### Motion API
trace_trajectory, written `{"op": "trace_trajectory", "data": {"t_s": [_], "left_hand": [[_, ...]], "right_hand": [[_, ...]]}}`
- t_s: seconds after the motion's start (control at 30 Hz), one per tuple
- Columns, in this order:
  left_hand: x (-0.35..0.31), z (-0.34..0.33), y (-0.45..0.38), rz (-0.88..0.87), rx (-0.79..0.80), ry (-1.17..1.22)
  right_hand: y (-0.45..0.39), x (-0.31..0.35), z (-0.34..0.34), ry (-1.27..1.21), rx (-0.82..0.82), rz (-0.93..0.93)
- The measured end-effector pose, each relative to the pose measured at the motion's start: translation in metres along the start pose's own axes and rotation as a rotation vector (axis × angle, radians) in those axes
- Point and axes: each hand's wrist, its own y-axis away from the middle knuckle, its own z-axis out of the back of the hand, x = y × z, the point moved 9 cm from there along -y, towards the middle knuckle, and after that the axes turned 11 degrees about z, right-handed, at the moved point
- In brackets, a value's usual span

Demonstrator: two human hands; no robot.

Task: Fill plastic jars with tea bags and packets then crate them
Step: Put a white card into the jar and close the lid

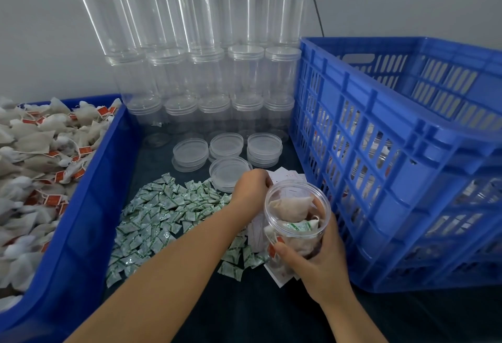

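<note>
The clear plastic jar tilts, its open mouth aimed up and toward the camera, its long axis slanting down and away. Tea bags and a green-printed packet sit inside. The right hand wraps it from below, thumb on the near wall, fingers curled round the far side, just beside the blue crate. The left hand reaches over white paper slips behind the jar's rim, fingers bent; whether they pinch anything I cannot tell. Loose packets lie on the dark table.
</note>
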Motion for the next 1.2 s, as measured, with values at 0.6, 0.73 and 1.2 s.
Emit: {"op": "trace_trajectory", "data": {"t_s": [0.6,0.73,1.2], "left_hand": [[-0.017,0.040,0.029,-0.211,-0.184,0.036],[-0.004,0.069,0.037,-0.059,-0.156,0.419],[-0.049,0.091,0.116,-0.221,0.115,0.388]], "right_hand": [[0.002,-0.004,0.000,-0.001,0.019,-0.021],[0.004,-0.008,0.000,0.019,0.034,-0.036],[0.000,0.000,-0.003,-0.003,0.032,-0.005]]}}
